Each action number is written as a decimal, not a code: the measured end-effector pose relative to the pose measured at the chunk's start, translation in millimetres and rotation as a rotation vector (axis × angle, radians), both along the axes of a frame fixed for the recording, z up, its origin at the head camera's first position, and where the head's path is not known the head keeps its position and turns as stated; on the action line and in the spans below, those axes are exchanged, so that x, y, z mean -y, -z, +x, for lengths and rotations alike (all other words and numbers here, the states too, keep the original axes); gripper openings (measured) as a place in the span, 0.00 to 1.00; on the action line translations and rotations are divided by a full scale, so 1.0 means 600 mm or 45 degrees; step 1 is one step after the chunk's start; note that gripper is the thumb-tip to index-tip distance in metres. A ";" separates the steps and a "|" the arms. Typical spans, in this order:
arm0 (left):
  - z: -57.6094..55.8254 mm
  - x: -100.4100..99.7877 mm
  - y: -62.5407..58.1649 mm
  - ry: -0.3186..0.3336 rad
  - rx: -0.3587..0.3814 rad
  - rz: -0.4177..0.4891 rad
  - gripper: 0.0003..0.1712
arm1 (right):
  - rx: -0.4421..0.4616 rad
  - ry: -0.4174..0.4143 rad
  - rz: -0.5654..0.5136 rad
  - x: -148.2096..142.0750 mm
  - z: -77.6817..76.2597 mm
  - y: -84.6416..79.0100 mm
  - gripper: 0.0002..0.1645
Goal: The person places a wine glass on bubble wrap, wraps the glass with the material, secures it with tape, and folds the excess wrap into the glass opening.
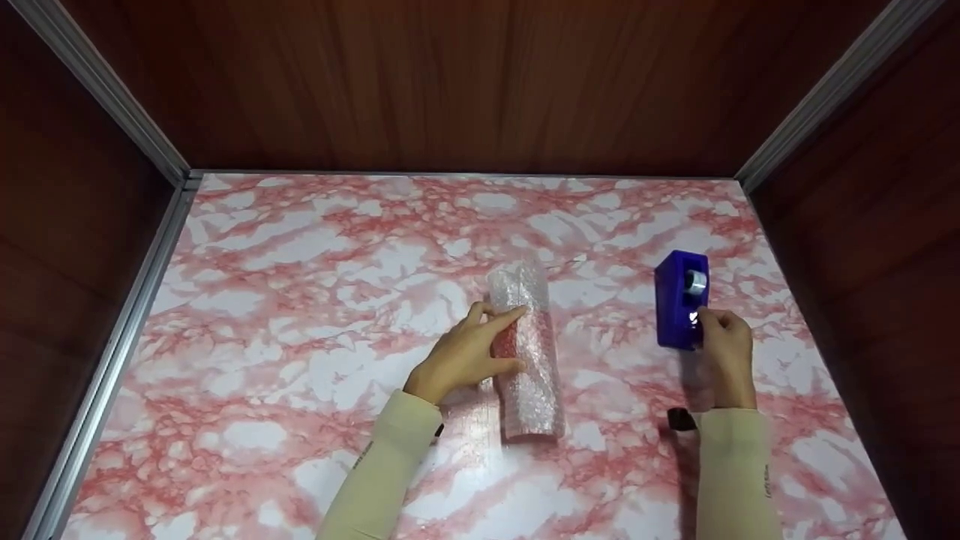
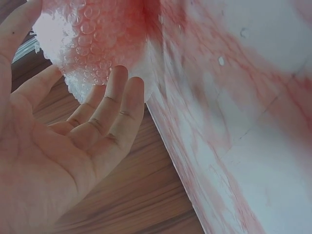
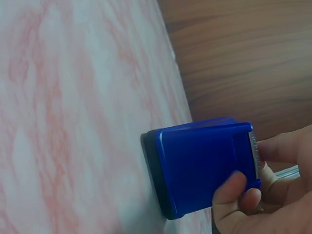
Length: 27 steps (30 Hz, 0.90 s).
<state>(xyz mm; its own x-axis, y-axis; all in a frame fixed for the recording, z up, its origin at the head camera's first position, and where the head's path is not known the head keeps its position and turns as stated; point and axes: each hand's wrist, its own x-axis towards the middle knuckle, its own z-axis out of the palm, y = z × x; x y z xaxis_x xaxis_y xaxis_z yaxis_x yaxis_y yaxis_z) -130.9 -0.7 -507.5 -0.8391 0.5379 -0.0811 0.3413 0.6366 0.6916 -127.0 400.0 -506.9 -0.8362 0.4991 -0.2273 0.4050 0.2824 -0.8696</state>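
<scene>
A bubble-wrapped cylinder (image 1: pixel 534 390), reddish through the clear wrap, lies lengthwise on the table. My left hand (image 1: pixel 466 351) rests on its left side, with the index finger and thumb reaching over the top. In the left wrist view, the other fingers (image 2: pixel 129 105) lie loosely against the bubbles. On the right stands a blue tape dispenser (image 1: pixel 669 311) holding a roll of clear tape (image 1: pixel 696 283). My right hand (image 1: pixel 729 352) is at its near end and pinches the tape's end beside the serrated cutter (image 3: pixel 255 153). The fingers largely hide that tape end.
The table (image 1: pixel 300 360) has a red-and-white marbled top. Dark wood panels (image 1: pixel 450 82) enclose its back and sides, with metal rails (image 1: pixel 105 82) along the corners. A dark strap piece (image 1: pixel 681 419) sticks out by the right wrist.
</scene>
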 end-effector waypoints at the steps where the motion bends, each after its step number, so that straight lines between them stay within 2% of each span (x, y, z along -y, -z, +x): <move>1: 0.001 0.000 0.000 -0.001 0.002 0.000 0.49 | 0.017 0.001 -0.037 0.001 0.001 -0.001 0.21; 5: 0.001 0.002 0.002 -0.002 -0.009 0.005 0.49 | 0.023 0.045 -0.211 0.006 0.004 -0.006 0.20; 7: 0.000 0.003 0.002 -0.003 -0.023 0.010 0.49 | -0.005 0.073 -0.256 0.009 0.004 -0.006 0.18; 15: 0.000 0.003 0.004 0.004 -0.017 0.030 0.49 | -0.248 0.231 -0.425 0.019 0.009 0.014 0.10; 18: 0.001 0.003 0.004 0.001 -0.018 0.040 0.49 | -0.301 0.271 -0.497 0.020 0.014 0.022 0.10; 22: 0.001 0.002 0.005 0.001 0.002 0.051 0.49 | -0.326 0.301 -0.558 0.023 0.021 0.026 0.11; 27: 0.001 0.001 0.006 0.002 0.017 0.050 0.49 | -0.384 0.302 -0.540 0.030 0.025 0.027 0.10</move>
